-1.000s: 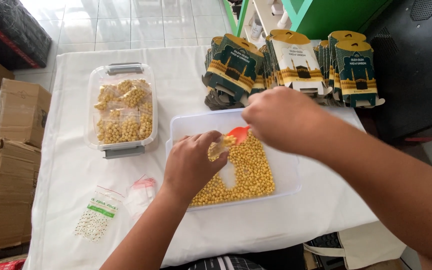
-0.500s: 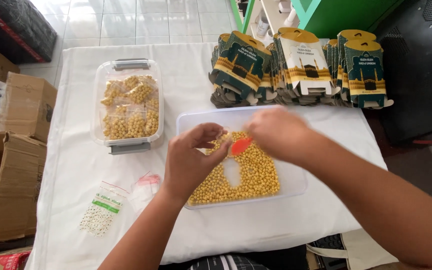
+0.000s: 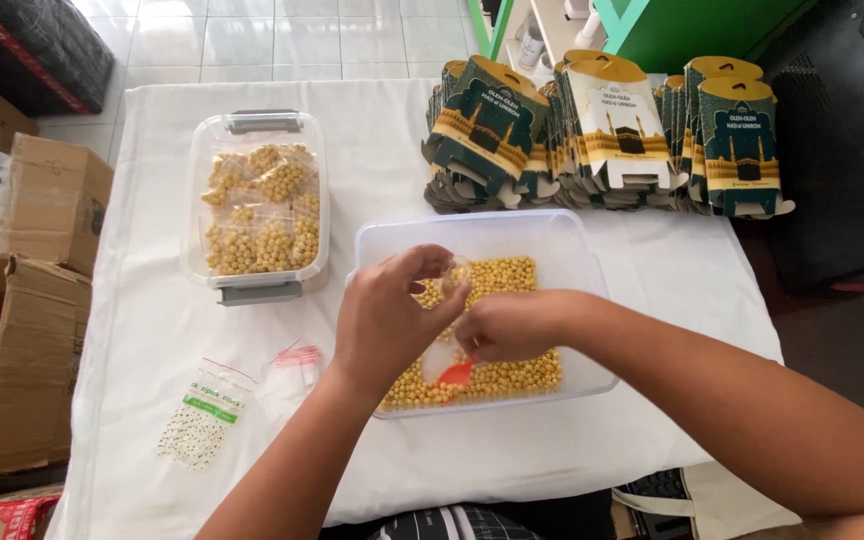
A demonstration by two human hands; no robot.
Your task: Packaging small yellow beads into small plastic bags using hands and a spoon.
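- Left hand [image 3: 384, 325] pinches a small clear plastic bag [image 3: 454, 272] over the clear plastic tub [image 3: 512, 232] of yellow round beans [image 3: 512, 370].
- Right hand [image 3: 507, 325] grips an orange scoop [image 3: 455, 374], dipped into the beans.

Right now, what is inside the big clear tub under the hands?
The clear tub holds loose yellow balls and an orange scoop, which the right hand holds. The left hand pinches a small clear bag. The hands cover the middle.
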